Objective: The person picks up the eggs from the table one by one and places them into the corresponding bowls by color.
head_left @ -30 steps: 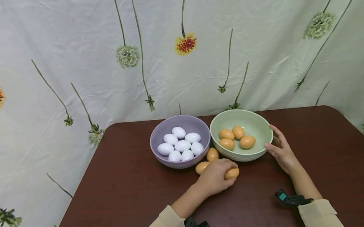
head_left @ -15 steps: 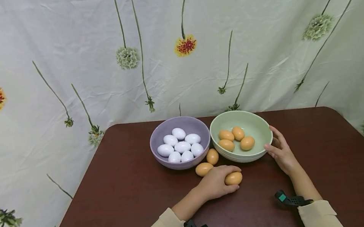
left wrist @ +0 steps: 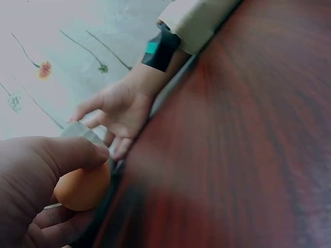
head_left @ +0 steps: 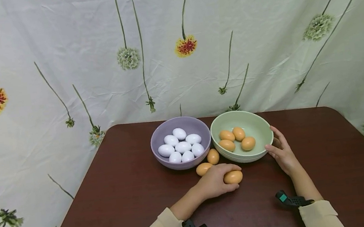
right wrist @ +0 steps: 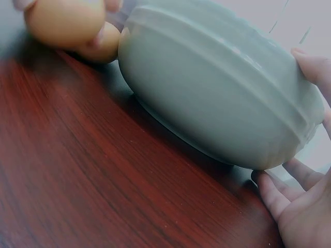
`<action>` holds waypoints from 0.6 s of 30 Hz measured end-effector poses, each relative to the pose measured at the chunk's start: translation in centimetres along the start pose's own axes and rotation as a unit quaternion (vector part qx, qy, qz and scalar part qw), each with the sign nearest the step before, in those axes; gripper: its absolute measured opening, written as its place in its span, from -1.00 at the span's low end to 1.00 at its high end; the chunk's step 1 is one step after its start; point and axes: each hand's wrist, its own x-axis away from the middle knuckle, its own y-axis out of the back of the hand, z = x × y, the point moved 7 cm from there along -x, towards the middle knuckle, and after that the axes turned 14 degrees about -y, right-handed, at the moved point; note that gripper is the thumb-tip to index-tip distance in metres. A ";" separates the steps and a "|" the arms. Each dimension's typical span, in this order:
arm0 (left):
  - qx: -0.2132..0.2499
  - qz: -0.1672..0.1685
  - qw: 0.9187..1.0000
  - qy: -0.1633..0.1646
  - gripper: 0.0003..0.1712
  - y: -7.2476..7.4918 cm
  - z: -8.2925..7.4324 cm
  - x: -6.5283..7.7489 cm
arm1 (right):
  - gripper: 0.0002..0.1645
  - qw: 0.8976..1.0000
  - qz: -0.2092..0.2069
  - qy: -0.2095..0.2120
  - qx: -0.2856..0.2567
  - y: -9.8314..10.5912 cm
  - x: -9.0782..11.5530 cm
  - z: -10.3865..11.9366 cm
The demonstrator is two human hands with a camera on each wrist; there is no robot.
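An orange-brown egg [head_left: 233,177] is held between the thumb and fingers of my left hand [head_left: 214,182], in front of the green bowl; the left wrist view shows the thumb on the egg [left wrist: 83,188]. My right hand [head_left: 283,151] holds the right side of the green bowl [head_left: 260,122], its thumb and a finger at the rim. In the right wrist view, fingertips touch the lower wall of the bowl [right wrist: 217,98]. Several orange-brown eggs [head_left: 248,143] lie in that bowl. Another egg [head_left: 213,156] sits between the bowls, and one more [head_left: 204,169] is partly behind my left hand.
A purple bowl [head_left: 159,153] with several white eggs [head_left: 183,147] stands left of the green bowl, close against it. Both bowls are near the far edge of the dark red-brown table [head_left: 127,197]. A flowered cloth [head_left: 90,45] hangs behind.
My left hand has drawn slightly back toward the near side with its egg, uncovering more of the egg beside it, then stays nearly still. My right hand and the bowls stay in place.
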 end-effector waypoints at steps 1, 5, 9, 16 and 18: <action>0.001 -0.003 1.000 -0.002 -0.50 0.2 -0.1 -0.1 | -0.09 1.000 0.000 0.000 0.000 0.0 0.0 0.0; 0.000 -0.003 1.000 -0.008 -0.51 1.1 -0.5 -0.7 | -0.09 1.000 0.000 0.000 0.000 0.1 0.0 0.0; 0.001 0.005 1.000 -0.013 -0.51 1.8 -0.9 -1.3 | -0.08 1.000 -0.001 -0.001 0.000 0.1 0.0 0.0; -0.003 0.011 0.999 -0.036 -0.52 3.6 -1.5 -2.6 | -0.09 1.000 -0.001 -0.003 -0.002 0.1 -0.1 -0.1; -0.013 0.009 0.999 -0.041 -0.52 4.1 -1.6 -3.0 | -0.09 1.000 -0.002 -0.004 -0.003 0.1 -0.1 -0.1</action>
